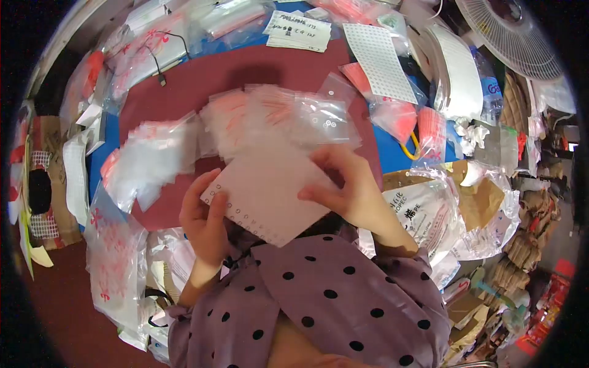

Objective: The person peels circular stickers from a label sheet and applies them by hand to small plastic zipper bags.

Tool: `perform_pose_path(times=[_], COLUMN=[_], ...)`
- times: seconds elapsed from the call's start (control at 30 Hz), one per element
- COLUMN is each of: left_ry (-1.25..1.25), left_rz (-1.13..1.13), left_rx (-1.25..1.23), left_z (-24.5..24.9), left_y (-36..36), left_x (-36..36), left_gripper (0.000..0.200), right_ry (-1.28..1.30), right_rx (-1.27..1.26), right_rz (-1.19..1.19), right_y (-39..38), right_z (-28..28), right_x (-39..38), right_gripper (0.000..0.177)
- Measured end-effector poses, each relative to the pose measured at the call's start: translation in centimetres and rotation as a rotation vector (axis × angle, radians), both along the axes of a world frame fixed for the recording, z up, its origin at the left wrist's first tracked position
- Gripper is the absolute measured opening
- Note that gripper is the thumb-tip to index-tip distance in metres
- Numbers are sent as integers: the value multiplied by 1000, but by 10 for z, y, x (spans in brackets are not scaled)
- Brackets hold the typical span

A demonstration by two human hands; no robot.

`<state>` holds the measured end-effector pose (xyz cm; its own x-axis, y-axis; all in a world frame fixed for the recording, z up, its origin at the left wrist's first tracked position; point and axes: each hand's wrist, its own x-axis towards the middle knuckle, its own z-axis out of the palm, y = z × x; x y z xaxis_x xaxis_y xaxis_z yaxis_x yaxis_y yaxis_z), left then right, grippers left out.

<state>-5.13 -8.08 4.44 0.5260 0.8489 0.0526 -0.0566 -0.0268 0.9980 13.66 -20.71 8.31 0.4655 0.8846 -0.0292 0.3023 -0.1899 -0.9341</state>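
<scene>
Between my two hands is a pale sheet (276, 190), tilted like a diamond, with rows of small ring shapes along its lower-left edge. My left hand (207, 211) grips that edge between thumb and fingers. My right hand (350, 184) pinches the sheet's right side, its thumb lying on top. Just beyond the sheet, overlapping clear plastic bags with red print (239, 119) are fanned out on a dark red mat (184, 80). A clear bag with small rings (325, 121) lies at their right end. More clear bags (153, 159) are heaped at the left.
A handwritten note (299, 32) and a dotted white sheet (380, 61) lie at the back. Stacked white sheets (457, 73), a bottle (491, 92) and a fan (512, 37) stand right. A black cable (161, 78) crosses the mat's back-left edge. Large plastic sacks (423, 214) are beside my right arm.
</scene>
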Motion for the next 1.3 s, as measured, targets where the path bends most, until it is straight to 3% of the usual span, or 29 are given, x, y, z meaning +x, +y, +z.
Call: perform_pose_path(times=[0.03, 0.13, 0.17, 0.2, 0.27, 0.3, 0.33, 0.37, 0.4, 0.47, 0.57, 0.63, 0.7, 0.73, 0.8, 0.87, 0.93, 0.97, 1.0, 1.1, 1.13, 1.2, 1.3], left_ry=[-22, 101, 182, 194, 290, 132, 140, 106, 67, 101, 95, 69, -34, -33, -87, -164, -242, -277, -313, -323, -324, -288, -211], left_rz=[-21, -173, -265, -238, -342, -412, -390, -459, -524, -418, -291, -262, -277, -273, -338, -317, -300, -256, -210, -160, -160, -156, -137], left_rx=[8, -23, 514, 518, 881, 717, 715, 531, 344, 330, 307, 290, -37, -42, -223, -240, -258, -263, -268, -233, -234, -295, -399], left_z=[-1, 10, 10, 17, 32, 30, 26, 22, 21, 31, 30, 23, 17, 20, 29, 23, 19, 17, 17, 16, 17, 20, 29], left_y=[-1, 0, 14, 18, 22, 22, 21, 20, 19, 11, 4, 6, 7, 7, 9, 9, 9, 9, 9, 10, 10, 9, 8], left_x=[-1, -6, -1, -1, 1, 3, -1, -6, -9, -1, 11, 9, 7, 5, 2, 0, -2, -4, -4, -3, -3, -1, 6], left_gripper=[37, 40, 33, 33, 26, 17, 17, 15, 13, 11, 9, 10, 12, 12, 13, 13, 14, 15, 16, 16, 16, 21, 28], right_ry=[-133, 15, -79, -172, 55, 53, 112, 172, -11, -801, -767, -907, -551, -341, -444, -551, -225, -686, -690, 108, 107, 402, 350], right_rx=[-1, -96, -30, 36, 220, 133, 141, 145, 201, 296, 153, 124, 146, 90, 99, 111, 277, 132, 129, 220, 219, 284, 291], right_rz=[82, 4, 5, 3, -36, 63, 5, -56, -162, -216, 230, 304, 303, 320, 345, 364, 108, 80, 80, -69, -68, -27, -45], right_y=[-5, -14, -16, -17, -15, -16, -11, -6, 4, 21, 29, 40, 43, 43, 44, 45, 45, 43, 43, 40, 39, 36, 32], right_z=[-5, -1, 3, 5, 1, 4, 4, 3, 5, 18, 39, 34, 13, 11, 14, 15, 14, 21, 18, 11, 9, 3, -3], right_x=[2, 4, 7, 12, 17, 28, 29, 29, 25, 19, -5, -16, -18, -19, -19, -21, -25, -17, -14, -21, -22, -24, -28], right_gripper=[30, 29, 28, 28, 23, 23, 25, 28, 37, 48, 62, 60, 57, 55, 56, 58, 61, 71, 71, 69, 69, 56, 47])
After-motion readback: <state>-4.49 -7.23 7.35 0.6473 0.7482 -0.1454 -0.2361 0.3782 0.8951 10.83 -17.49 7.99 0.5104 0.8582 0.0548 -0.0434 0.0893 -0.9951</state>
